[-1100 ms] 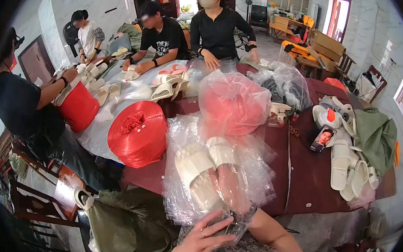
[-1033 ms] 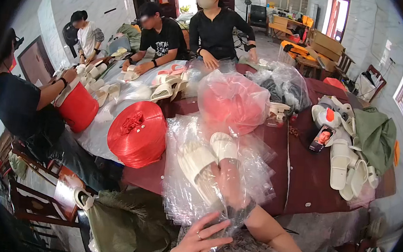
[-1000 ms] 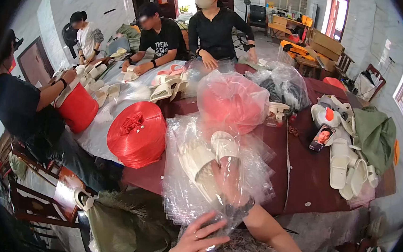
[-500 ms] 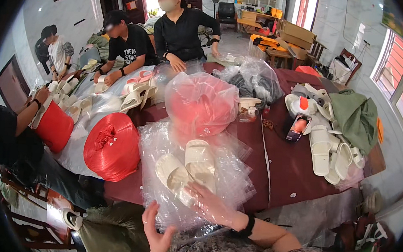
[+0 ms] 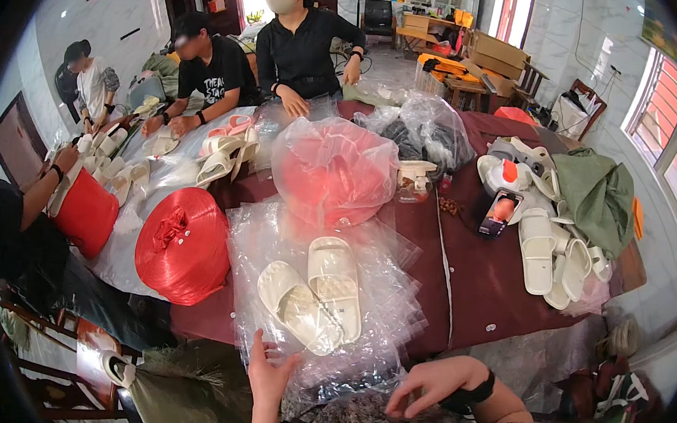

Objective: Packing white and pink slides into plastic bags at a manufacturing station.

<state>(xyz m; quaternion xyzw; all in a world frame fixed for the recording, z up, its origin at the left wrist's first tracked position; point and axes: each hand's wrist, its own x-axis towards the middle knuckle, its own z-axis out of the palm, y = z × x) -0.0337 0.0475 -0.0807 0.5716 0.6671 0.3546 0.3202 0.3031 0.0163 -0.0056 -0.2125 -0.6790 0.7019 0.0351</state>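
Note:
A pair of cream slippers [image 5: 335,279] lies on a stack of clear plastic bags [image 5: 386,311] at the front of the table. Shiny film shows over the slippers' heel ends. Just below the near edge of the stack, my left hand [image 5: 270,371] is held up with its fingers apart, nearest the left slipper and holding nothing. My right hand [image 5: 440,385] is at the lower right, by the near corner of the bags. Its fingers curl loosely downward with gaps between them, and nothing shows in them.
A red twine roll [image 5: 183,245] stands left of the bags, and a pink-filled plastic bag [image 5: 334,171] behind them. Several cream slippers [image 5: 538,251], a phone [image 5: 501,211] and a green cloth [image 5: 594,192] lie at the right. Co-workers handle slippers beside a red bucket [image 5: 85,211].
My right hand has left the slippers and drawn back to the lower right. The left slipper now lies closer against the right one. A co-worker's arm at the back has drawn back from the table.

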